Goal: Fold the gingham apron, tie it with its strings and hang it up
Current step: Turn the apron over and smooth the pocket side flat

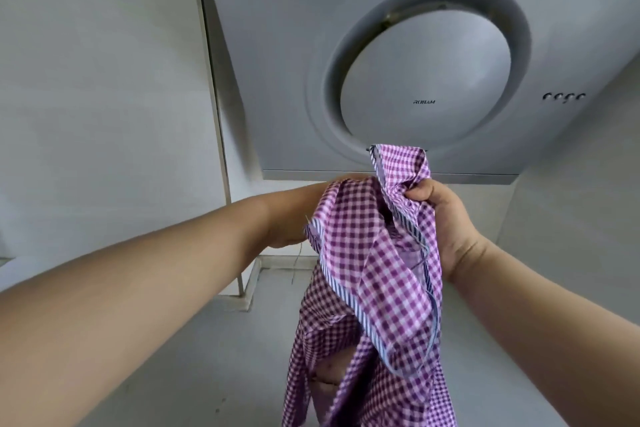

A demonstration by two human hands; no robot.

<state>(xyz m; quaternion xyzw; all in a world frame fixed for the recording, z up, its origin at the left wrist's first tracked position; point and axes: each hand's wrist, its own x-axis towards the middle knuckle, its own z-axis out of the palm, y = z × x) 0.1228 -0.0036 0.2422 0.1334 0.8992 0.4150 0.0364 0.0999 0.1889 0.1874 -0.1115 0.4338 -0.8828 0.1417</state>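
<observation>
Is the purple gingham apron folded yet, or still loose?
Loose. The purple gingham apron hangs bunched and crumpled from the right hand and left hand, unfolded.

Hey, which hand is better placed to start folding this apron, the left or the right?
Probably the left hand. The right hand is clenched on the bunched top of the gingham apron, carrying it, while the left sits mostly hidden behind the upper edge, so it could slide along and spread the cloth.

Purple-and-white gingham apron [377,270], blue-striped edging, perhaps lilac lining, pale grey range hood [415,80]
</observation>
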